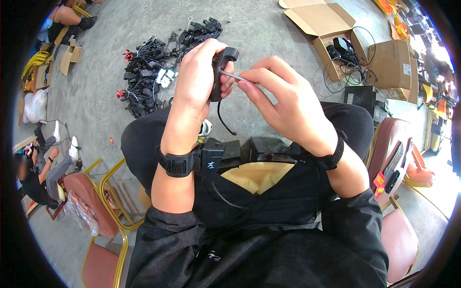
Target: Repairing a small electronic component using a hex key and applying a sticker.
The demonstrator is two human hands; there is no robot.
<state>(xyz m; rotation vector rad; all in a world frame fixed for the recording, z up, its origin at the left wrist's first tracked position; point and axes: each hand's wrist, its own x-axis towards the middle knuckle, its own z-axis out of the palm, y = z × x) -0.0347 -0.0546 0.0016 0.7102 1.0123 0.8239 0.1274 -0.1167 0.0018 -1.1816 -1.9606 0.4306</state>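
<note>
Above my lap, my left hand (193, 79) is wrapped round a black plastic part (218, 84) with a hooked upper end, held nearly upright. A short black cable (220, 117) hangs from its lower end. My right hand (293, 93) pinches a thin metal rod (233, 76), which looks like a screwdriver shaft, between thumb and fingers. The rod's far end meets the side of the black part; its tip and any handle are hidden.
A heap of black parts with cables (143, 79) lies on the concrete floor ahead, with white connectors (165, 78) on it. An open cardboard box (328, 57) and a brown carton (390, 67) stand at far right. Chairs (91, 204) flank me; another person (36, 177) sits at left.
</note>
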